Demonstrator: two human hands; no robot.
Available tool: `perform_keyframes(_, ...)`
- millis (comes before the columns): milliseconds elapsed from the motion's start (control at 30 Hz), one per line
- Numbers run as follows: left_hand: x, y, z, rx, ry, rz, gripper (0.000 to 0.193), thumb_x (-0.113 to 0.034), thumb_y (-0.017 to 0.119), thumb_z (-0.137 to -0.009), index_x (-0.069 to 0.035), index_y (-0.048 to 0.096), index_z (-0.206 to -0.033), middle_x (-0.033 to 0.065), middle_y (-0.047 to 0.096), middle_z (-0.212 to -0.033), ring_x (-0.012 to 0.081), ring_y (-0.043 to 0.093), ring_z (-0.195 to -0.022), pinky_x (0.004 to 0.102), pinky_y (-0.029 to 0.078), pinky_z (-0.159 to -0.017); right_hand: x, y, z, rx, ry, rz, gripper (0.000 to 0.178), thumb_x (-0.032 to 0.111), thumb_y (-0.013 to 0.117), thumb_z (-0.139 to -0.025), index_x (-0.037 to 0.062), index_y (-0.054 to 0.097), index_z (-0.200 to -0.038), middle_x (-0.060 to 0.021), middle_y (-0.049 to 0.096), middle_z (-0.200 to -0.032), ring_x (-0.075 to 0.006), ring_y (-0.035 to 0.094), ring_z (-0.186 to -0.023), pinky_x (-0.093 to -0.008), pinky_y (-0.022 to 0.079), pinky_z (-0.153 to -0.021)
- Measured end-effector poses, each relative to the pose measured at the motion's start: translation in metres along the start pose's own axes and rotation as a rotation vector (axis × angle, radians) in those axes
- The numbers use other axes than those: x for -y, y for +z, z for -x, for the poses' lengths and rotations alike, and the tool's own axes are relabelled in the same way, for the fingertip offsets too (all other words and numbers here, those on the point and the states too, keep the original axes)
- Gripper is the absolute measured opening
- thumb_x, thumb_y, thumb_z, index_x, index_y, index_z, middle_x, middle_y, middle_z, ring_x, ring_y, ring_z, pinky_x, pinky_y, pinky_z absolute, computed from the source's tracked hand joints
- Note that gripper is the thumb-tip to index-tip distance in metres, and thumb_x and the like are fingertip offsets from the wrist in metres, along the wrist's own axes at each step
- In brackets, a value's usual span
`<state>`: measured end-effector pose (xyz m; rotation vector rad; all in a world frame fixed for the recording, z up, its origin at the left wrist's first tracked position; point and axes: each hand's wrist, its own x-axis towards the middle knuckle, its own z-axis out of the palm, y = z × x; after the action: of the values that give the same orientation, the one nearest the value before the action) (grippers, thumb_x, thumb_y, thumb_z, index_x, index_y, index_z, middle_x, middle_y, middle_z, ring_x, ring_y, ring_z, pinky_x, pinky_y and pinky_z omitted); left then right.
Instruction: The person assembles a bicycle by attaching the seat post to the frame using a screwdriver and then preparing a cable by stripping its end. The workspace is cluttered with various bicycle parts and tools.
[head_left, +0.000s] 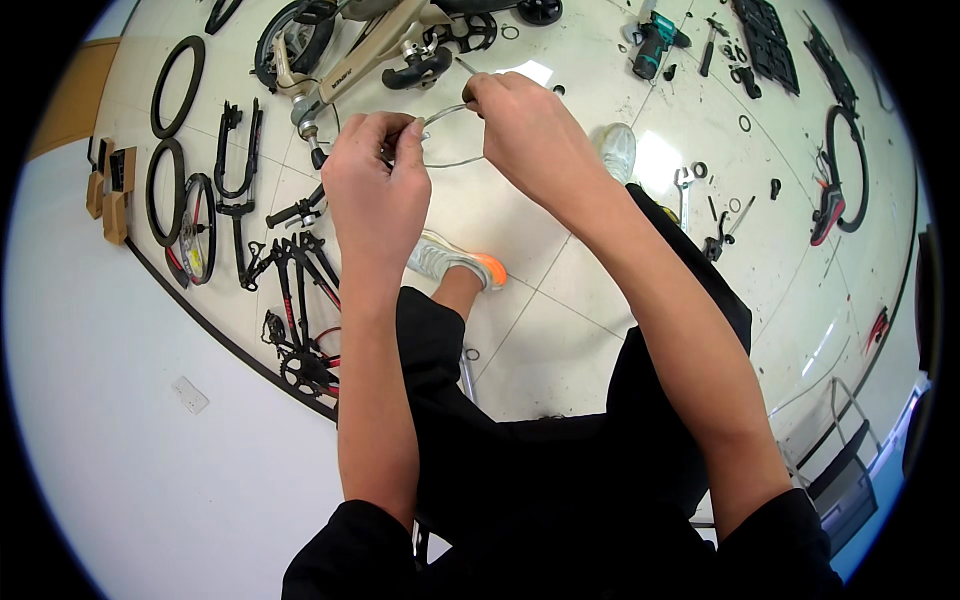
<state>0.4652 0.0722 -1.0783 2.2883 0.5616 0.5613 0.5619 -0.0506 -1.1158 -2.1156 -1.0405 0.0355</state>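
A thin grey cable (455, 163) bends in a loop between my two hands, above the floor. My left hand (374, 178) pinches one part of it between thumb and fingertips. My right hand (524, 130), a little farther right and higher, is closed on the other side of the loop. A short thin piece sticks out past the right fingers; whether it is the cable's end cannot be made out. Beyond my hands lies a beige bicycle frame (372, 55) with a wheel and a black saddle-like part (418, 70). My fingertips are partly hidden.
Black bicycle frame parts (295, 290), a fork (237, 165) and tyres (178, 87) lie at left. A teal cordless drill (655, 45), hammer (711, 45), wrench (684, 200) and black tool case (766, 45) are at right. My shoes (450, 258) stand below my hands.
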Motion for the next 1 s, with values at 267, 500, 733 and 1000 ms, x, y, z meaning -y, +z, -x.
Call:
perform_keyframes(267,0.008,-0.007,0.002,0.093,-0.286,0.147,0.012,-0.008,0.066,-0.084,0.004,0.067,-0.088,0.0069,0.065,-0.076,0.0105,0.058,-0.066,0.0242,0.046,-0.06,0.004,0.006,-0.003,-0.185,-0.093,0.015,0.024,-0.008,0.058,-0.071,-0.0044,0.06,-0.094,-0.0158,0.063,-0.086,-0.0315,0.061,-0.087,-0.0385,0.052,-0.076)
perform_keyframes(500,0.013,-0.017,-0.002,0.188,-0.598,0.415,0.02,-0.015,0.069,-0.086,0.003,0.068,-0.095,0.0057,0.066,-0.08,0.0121,0.062,-0.075,0.0251,0.049,-0.066,0.01,0.015,-0.008,-0.234,0.081,-0.334,0.018,-0.005,0.054,-0.079,-0.0028,0.064,-0.095,-0.0158,0.065,-0.085,-0.0308,0.062,-0.081,-0.0376,0.051,-0.073)
perform_keyframes(733,0.025,-0.02,-0.004,0.104,-0.901,1.05,0.025,-0.019,0.066,-0.09,0.0,0.062,-0.107,0.0043,0.061,-0.089,0.0167,0.059,-0.088,0.0326,0.049,-0.08,0.023,0.003,-0.01,-0.087,0.234,-0.492,0.015,0.001,0.053,-0.086,-0.0042,0.063,-0.096,-0.0175,0.063,-0.077,-0.0315,0.062,-0.07,-0.0368,0.049,-0.067)
perform_keyframes(1000,0.026,-0.006,0.001,-0.056,-0.905,1.535,0.025,-0.022,0.062,-0.093,-0.002,0.056,-0.106,0.0079,0.058,-0.101,0.0196,0.056,-0.095,0.0335,0.048,-0.089,0.035,0.005,-0.011,-0.015,0.28,-0.529,0.017,0.003,0.052,-0.087,-0.0043,0.064,-0.097,-0.0185,0.064,-0.077,-0.0309,0.062,-0.07,-0.0368,0.049,-0.066)
